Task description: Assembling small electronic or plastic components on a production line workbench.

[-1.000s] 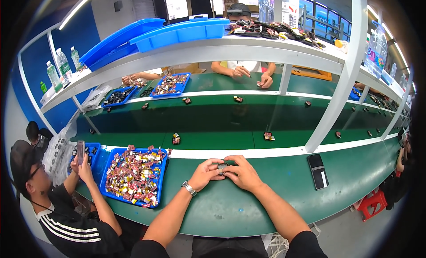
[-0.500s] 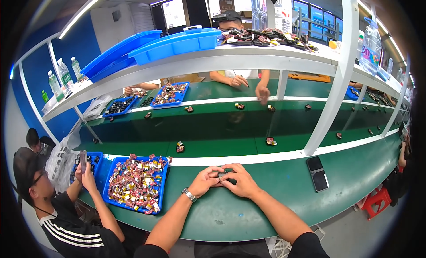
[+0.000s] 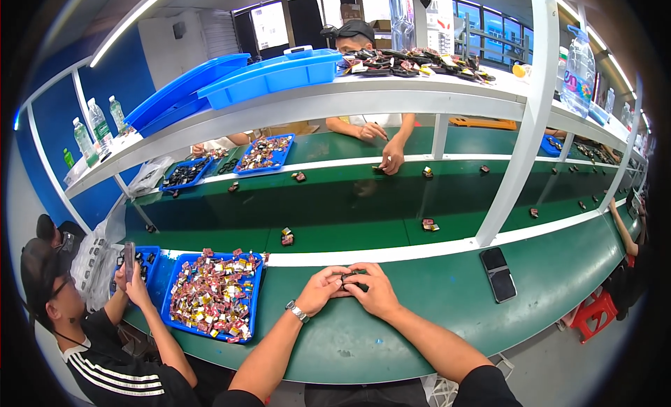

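Small dark part (image 3: 347,278): grey side no longer showing.
Left hand (image 3: 321,288) and right hand (image 3: 374,289) still pinch it above the green table (image 3: 433,295), right of the blue tray (image 3: 257,295); handling judged ongoing.

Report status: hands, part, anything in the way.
Left hand, right hand: both holding small dark part. Blue tray to the left, phone to the right; both clear of hands.
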Motion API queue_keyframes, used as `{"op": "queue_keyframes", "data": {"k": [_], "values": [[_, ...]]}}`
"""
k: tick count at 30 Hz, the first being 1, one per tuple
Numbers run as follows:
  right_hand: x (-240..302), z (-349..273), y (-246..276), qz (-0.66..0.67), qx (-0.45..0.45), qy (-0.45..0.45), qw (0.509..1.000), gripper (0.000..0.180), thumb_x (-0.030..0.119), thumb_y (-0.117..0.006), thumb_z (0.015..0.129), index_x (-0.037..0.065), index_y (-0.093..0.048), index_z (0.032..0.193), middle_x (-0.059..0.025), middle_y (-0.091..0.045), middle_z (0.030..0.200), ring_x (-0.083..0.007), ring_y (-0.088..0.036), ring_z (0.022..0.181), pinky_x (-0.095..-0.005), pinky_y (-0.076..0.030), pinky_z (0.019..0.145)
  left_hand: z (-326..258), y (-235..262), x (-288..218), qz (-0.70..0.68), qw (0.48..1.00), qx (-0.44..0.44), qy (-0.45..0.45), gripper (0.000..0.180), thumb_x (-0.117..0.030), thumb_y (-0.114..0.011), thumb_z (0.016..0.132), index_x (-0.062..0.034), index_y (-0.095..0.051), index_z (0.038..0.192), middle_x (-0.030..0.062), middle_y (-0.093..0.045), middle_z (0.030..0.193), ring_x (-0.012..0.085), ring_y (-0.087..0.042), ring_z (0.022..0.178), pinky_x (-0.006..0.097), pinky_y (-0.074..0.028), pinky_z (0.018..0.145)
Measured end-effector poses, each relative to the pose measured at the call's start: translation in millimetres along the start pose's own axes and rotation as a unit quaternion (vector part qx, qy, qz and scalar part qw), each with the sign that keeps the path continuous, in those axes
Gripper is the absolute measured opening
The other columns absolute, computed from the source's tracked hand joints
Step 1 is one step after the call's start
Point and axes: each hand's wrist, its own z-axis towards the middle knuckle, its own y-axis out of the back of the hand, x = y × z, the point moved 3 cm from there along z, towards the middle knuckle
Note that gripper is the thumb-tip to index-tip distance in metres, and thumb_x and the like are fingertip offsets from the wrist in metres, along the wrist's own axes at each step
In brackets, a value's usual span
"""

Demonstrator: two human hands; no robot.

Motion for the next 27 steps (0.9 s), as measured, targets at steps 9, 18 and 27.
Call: {"op": "queue_keyframes", "data": {"k": [9,18,27], "values": [[-3.6,0.3,-2.8,0.041,0.002,-0.018,0.999,0.015,0.012,-0.071,0.079,0.011,-0.074,0.093,-0.005,-0.062,0.112,-0.025,-0.055,0.108,-0.037,-0.048,0.091,-0.6,1.4,0.8,-0.019,1.0,-0.001,-0.012,0.029,-0.009,-0.052,0.097,-0.0011,-0.05,0.125,0.0117,-0.059,0.118,0.0203,-0.06,0.109,0.037,-0.053,0.095],[-2.4,-2.3,0.3,0.042,0.002,-0.056,0.998,0.019,0.008,-0.073,0.076,0.012,-0.075,0.094,-0.006,-0.064,0.113,-0.0245,-0.057,0.109,-0.0355,-0.048,0.091,-1.8,-1.4,5.3,0.005,1.0,-0.02,-0.005,0.028,-0.006,-0.049,0.097,-0.0015,-0.05,0.125,0.0114,-0.059,0.119,0.019,-0.06,0.11,0.036,-0.052,0.096],[-0.2,7.4,1.1,0.051,0.007,-0.044,0.998,0.019,0.004,-0.072,0.074,0.009,-0.074,0.093,-0.0077,-0.061,0.117,-0.0264,-0.056,0.108,-0.0353,-0.048,0.088,4.2,-7.9,-2.3,-0.013,1.0,0.001,-0.028,0.029,0.002,-0.043,0.096,0.0011,-0.048,0.125,0.0136,-0.059,0.12,0.0184,-0.06,0.11,0.034,-0.052,0.096]]}}
